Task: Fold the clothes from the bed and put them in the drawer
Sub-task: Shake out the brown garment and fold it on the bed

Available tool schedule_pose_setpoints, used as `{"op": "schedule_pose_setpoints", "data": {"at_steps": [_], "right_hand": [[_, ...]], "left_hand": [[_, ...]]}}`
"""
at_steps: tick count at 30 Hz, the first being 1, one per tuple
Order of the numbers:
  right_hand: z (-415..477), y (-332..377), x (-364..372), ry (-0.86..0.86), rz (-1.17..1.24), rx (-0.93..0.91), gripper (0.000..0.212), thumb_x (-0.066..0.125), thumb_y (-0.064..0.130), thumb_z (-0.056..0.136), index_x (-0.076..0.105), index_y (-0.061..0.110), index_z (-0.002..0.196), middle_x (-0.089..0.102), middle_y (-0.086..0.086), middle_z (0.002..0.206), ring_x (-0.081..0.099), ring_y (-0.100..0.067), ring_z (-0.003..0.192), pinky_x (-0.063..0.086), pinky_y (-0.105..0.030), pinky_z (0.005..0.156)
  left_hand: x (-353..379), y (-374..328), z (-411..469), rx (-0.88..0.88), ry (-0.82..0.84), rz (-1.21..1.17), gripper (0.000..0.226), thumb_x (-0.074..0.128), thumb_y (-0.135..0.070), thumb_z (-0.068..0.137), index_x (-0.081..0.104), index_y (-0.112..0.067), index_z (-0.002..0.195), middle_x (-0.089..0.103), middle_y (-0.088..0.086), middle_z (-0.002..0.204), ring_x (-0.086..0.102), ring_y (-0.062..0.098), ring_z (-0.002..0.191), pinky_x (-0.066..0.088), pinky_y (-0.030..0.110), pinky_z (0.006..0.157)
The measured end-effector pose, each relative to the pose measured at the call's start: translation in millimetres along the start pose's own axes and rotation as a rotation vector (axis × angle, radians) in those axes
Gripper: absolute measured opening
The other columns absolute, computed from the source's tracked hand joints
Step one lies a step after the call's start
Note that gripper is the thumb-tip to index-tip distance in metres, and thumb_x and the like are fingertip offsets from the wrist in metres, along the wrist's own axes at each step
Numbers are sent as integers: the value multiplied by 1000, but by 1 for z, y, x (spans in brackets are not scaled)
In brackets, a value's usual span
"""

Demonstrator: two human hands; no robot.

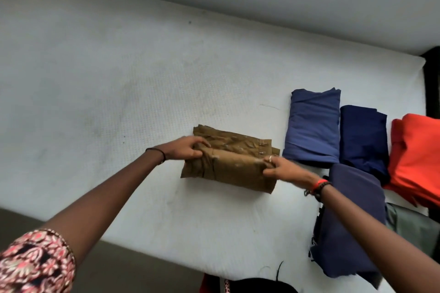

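Patterned pink, black and cream floral sleeve [35, 261] fills the near left corner of the head view, on the person's left arm, which reaches away across a white textured mattress of a bed [107, 74].

At the middle of the bed lies the olive-brown cotton garment [234, 169], already folded into a compact oblong with small metal hooks showing on its far layer. The left hand [184, 151] grips its left end, fingers curled over the rolled edge. The right hand [283, 170], wearing a ring, pinches the right end of the same edge. Holding both ends at once keeps the fold straight and the layers from slipping. My judgement is that one more fold is under way or being tidied.

To the right, well apart from the work, finished pieces sit side by side: a folded mid-blue cloth [313, 126], just beside it a folded dark navy cloth [363, 138], then a folded orange-red cloth [416, 157] at the right edge. Nearer, partly under the right forearm, a dusky purple-blue garment [352, 221] hangs over the bed's near edge, and a grey-green piece [414, 223] shows beside it. Grouping them there leaves the middle as working space.

No drawer is in view, so the putting-away step looks not yet begun.
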State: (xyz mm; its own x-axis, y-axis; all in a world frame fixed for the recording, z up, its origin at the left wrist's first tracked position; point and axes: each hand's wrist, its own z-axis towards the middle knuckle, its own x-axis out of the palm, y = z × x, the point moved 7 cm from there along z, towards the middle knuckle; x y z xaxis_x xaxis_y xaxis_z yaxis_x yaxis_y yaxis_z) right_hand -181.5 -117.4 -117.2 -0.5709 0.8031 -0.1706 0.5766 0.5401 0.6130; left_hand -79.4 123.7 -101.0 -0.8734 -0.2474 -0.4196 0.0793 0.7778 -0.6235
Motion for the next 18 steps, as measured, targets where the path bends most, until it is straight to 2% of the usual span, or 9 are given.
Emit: {"op": "schedule_pose_setpoints", "data": {"at_steps": [2,4,6,8,10,12,15,18], "right_hand": [[7,1,-23,-87,62,0,19,58,6,89,59,9,108,61,-2,93,57,-13,84,46,-19,70],[15,1,-43,-190,99,3,21,62,6,88,60,9,109,63,-6,95,59,-15,86,50,-19,71],[26,-2,-56,-250,119,8,22,65,10,87,61,10,108,64,-10,97,61,-17,86,52,-23,74],[36,-6,-63,-304,130,29,21,66,14,87,61,11,107,65,-12,100,62,-21,91,54,-32,82],[42,-8,-67,-367,146,34,20,66,14,87,61,10,106,64,-13,101,61,-26,97,51,-36,87],[47,-9,-69,-437,116,43,24,63,14,89,60,6,111,63,-13,105,60,-28,103,50,-34,86],[48,-8,-66,-580,-78,68,33,55,13,92,53,5,124,59,-15,120,54,-29,114,42,-34,95],[43,4,-61,-763,-291,-36,40,49,12,93,47,6,132,53,-17,127,47,-31,120,37,-39,103]], "left_hand": [[-13,-1,13,-1,-64,-36,47,50,-31,81,53,-23,128,53,-2,110,53,15,99,42,17,71],[-27,-1,26,-8,-152,-52,37,54,-20,90,53,-20,127,57,3,109,56,15,93,46,17,67],[-39,-1,37,-14,-218,-60,35,55,-16,92,52,-19,126,61,6,102,58,14,83,49,18,63],[-49,-2,50,-7,-265,-53,36,55,-15,93,50,-16,128,62,7,101,58,13,81,46,15,61],[-54,-8,60,-2,-300,-28,37,54,-13,93,49,-15,130,63,11,106,57,15,86,44,17,69],[-55,-10,65,-16,-357,-20,38,54,-12,94,47,-15,131,62,11,112,57,18,96,45,24,82],[-56,-4,58,-38,-613,-18,37,54,-16,94,48,-14,130,56,9,119,54,20,110,43,36,97],[-41,2,25,-75,-1006,-325,20,54,-18,94,55,-8,112,54,5,104,52,14,95,45,27,88]]}}
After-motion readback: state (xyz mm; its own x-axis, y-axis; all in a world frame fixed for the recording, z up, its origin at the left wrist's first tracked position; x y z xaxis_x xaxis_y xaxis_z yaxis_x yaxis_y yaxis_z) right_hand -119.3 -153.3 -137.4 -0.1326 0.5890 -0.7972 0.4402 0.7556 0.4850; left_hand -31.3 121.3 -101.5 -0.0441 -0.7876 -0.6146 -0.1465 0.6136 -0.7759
